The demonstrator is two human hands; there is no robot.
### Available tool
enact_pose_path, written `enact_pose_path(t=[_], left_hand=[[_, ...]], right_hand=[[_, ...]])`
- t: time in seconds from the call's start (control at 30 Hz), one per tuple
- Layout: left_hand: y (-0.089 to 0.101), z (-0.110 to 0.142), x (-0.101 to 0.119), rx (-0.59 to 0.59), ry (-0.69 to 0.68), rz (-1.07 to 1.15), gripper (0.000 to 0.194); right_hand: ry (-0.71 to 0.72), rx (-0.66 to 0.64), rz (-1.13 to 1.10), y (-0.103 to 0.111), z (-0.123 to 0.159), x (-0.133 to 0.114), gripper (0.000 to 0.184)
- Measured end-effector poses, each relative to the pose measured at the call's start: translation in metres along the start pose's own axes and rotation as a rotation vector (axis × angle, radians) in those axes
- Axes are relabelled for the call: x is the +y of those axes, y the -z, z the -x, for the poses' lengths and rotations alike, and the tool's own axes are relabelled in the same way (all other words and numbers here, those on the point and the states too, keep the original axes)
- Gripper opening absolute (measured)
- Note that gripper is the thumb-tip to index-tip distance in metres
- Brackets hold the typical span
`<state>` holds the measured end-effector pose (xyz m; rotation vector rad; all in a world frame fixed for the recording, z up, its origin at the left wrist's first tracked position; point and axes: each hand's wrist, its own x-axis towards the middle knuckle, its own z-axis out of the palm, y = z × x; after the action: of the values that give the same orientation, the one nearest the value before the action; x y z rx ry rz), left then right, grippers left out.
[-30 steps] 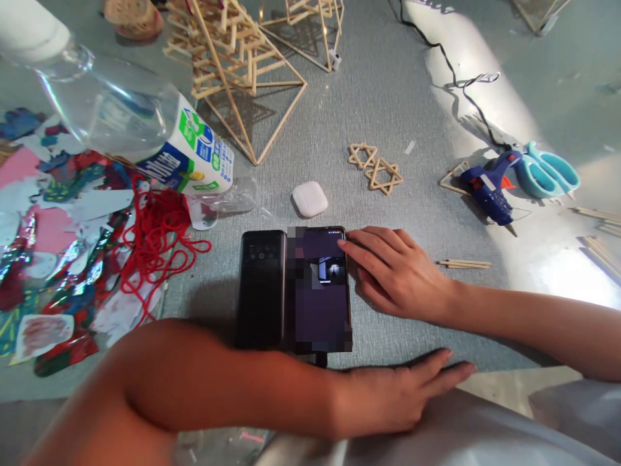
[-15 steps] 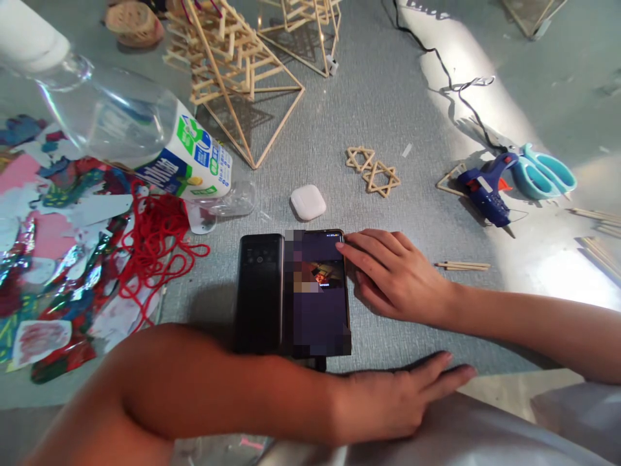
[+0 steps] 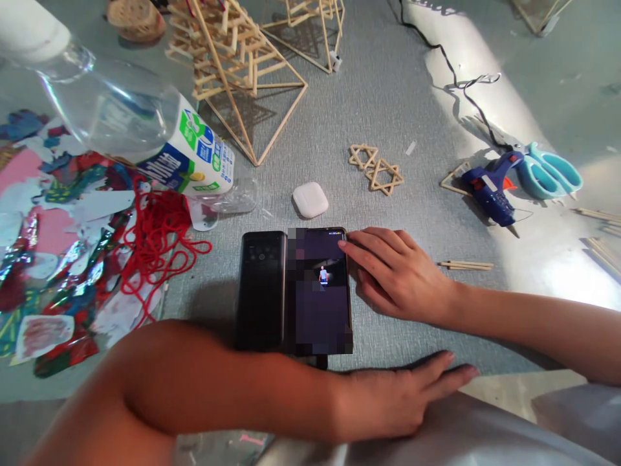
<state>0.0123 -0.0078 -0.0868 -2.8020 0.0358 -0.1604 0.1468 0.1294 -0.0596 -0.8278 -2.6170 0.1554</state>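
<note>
Grey mat, right hand (image 3: 398, 278) unmoved beside phone (image 3: 321, 291), screen picture changed

My right hand (image 3: 395, 275) lay palm down with its fingers loosely spread and pointing toward nine o'clock, the forearm running off toward three o'clock. My left hand (image 3: 388, 401) rested flat nearer my body, fingers straight together and pointing toward three o'clock. Its forearm crossed in front of me from the eight o'clock corner, elbow bent. Neither grip was closed on anything.
</note>
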Motion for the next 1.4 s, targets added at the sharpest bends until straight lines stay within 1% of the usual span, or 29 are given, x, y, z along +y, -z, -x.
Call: enact_pose_path(t=[0.13, 0.2, 0.27, 0.3, 0.33, 0.37, 0.43, 0.47, 0.5, 0.53, 0.57, 0.6, 0.63, 0.67, 0.7, 0.77, 0.8, 0.83, 0.87, 0.9, 0.93, 0.97, 1.03, 1.07, 1.13, 1.23, 1.3, 1.33, 1.4], left_hand=[[0.005, 0.002, -0.007, -0.049, 0.035, 0.049, 0.043], [0.008, 0.002, -0.013, -0.051, 0.003, 0.064, 0.040], [0.010, 0.002, -0.019, -0.042, -0.025, 0.159, 0.039], [0.012, 0.002, -0.022, -0.057, -0.020, 0.274, 0.040], [0.013, 0.002, -0.025, -0.094, 0.006, 0.455, 0.042], [0.015, 0.001, -0.028, -0.148, 0.077, 0.685, 0.046], [0.017, -0.002, -0.033, -0.316, 0.300, 1.196, 0.051], [0.018, -0.004, -0.035, -0.384, 0.423, 1.422, 0.049], [0.017, -0.006, -0.036, -0.424, 0.527, 1.620, 0.043], [0.016, -0.008, -0.037, -0.433, 0.625, 1.762, 0.036], [0.014, -0.010, -0.037, -0.426, 0.646, 1.923, 0.028], [0.012, -0.012, -0.037, -0.415, 0.692, 2.040, 0.027], [0.010, -0.012, -0.036, -0.406, 0.690, 2.091, 0.032], [0.008, -0.011, -0.034, -0.361, 0.686, 2.015, 0.030], [0.007, -0.009, -0.031, -0.234, 0.589, 1.829, 0.028], [0.007, -0.003, -0.024, -0.081, 0.294, 0.925, 0.038], [0.008, -0.001, -0.021, -0.049, 0.157, 0.567, 0.039], [0.010, 0.001, -0.019, -0.037, 0.059, 0.276, 0.043], [0.012, 0.002, -0.017, -0.052, -0.012, 0.085, 0.049], [0.014, 0.002, -0.016, -0.105, -0.053, -0.016, 0.056], [0.016, 0.002, -0.016, -0.122, -0.100, -0.070, 0.064], [0.017, 0.001, -0.015, -0.194, -0.130, -0.161, 0.068], [0.018, -0.001, -0.014, -0.230, -0.190, -0.274, 0.074], [0.017, -0.001, -0.012, -0.236, -0.185, -0.285, 0.075], [0.014, -0.001, -0.008, -0.189, -0.132, -0.202, 0.072], [0.008, 0.002, -0.003, -0.114, -0.019, -0.059, 0.062], [0.005, 0.001, -0.004, -0.048, 0.054, -0.108, 0.051], [0.004, -0.001, -0.005, -0.039, 0.117, -0.154, 0.044], [0.004, -0.007, -0.010, -0.096, 0.278, -0.233, 0.031]], right_hand=[[0.006, -0.005, -0.003, 0.000, 0.000, 0.000, 0.051], [0.002, -0.005, -0.005, 0.001, 0.000, 0.000, 0.051], [-0.002, -0.007, -0.004, 0.001, 0.000, 0.000, 0.051], [-0.001, -0.009, -0.005, 0.001, 0.000, 0.000, 0.051], [-0.001, -0.010, -0.005, 0.001, 0.000, 0.000, 0.051], [0.000, -0.011, -0.006, 0.001, 0.000, 0.000, 0.051], [-0.001, -0.007, -0.005, 0.001, 0.000, 0.000, 0.051], [-0.002, -0.005, -0.005, 0.001, -0.001, 0.000, 0.051], [-0.004, -0.006, -0.004, 0.002, -0.001, 0.000, 0.051], [-0.004, -0.008, -0.004, 0.002, -0.001, 0.000, 0.051], [-0.003, -0.011, -0.005, 0.002, -0.001, 0.000, 0.051], [-0.001, -0.012, -0.005, 0.002, -0.001, 0.000, 0.051], [0.000, -0.013, -0.004, 0.002, -0.001, 0.000, 0.051], [0.000, -0.013, -0.003, 0.002, -0.001, 0.000, 0.051], [-0.001, -0.014, -0.002, 0.002, -0.001, 0.000, 0.051], [-0.007, -0.020, -0.008, 0.002, -0.001, 0.000, 0.052], [-0.009, -0.023, -0.013, 0.002, -0.001, 0.000, 0.052], [-0.009, -0.024, -0.018, 0.002, -0.001, 0.000, 0.052], [-0.008, -0.023, -0.019, 0.002, -0.001, 0.000, 0.052], [-0.006, -0.021, -0.018, 0.002, -0.001, 0.000, 0.052], [-0.004, -0.019, -0.015, 0.002, -0.001, 0.000, 0.052], [-0.003, -0.016, -0.013, 0.002, -0.001, 0.000, 0.052], [-0.002, -0.015, -0.010, 0.002, -0.001, 0.000, 0.051], [-0.003, -0.015, -0.010, 0.001, -0.001, 0.000, 0.051], [-0.002, -0.013, -0.009, 0.001, -0.001, 0.000, 0.051], [0.005, -0.002, -0.001, 0.001, -0.001, 0.000, 0.051], [0.004, -0.003, 0.000, 0.001, 0.000, 0.000, 0.051], [0.002, -0.007, -0.003, 0.001, 0.000, 0.001, 0.052], [-0.004, -0.017, -0.011, 0.000, 0.000, 0.001, 0.052]])
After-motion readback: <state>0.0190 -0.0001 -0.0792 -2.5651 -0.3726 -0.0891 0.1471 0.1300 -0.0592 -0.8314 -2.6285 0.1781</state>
